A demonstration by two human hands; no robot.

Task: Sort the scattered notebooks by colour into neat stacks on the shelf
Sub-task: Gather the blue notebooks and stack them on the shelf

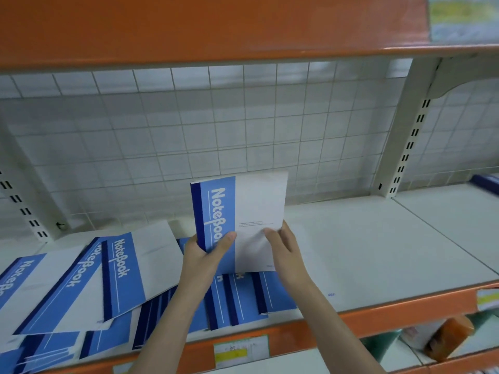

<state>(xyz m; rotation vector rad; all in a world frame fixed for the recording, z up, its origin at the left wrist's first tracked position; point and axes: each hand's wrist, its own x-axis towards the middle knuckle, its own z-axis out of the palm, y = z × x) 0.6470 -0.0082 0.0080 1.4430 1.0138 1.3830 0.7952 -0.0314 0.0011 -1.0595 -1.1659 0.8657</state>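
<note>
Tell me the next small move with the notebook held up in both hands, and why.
Probably carry the raised notebook to the right and lay it flat on the bare shelf board to start a neat stack. The left hand grips its blue spine edge and the right hand its white edge, so it is free of the scattered notebooks, which overlap askew on the left.

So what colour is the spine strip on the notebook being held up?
Dark navy, beside a lighter blue band; head view shows the notebook best.
</note>
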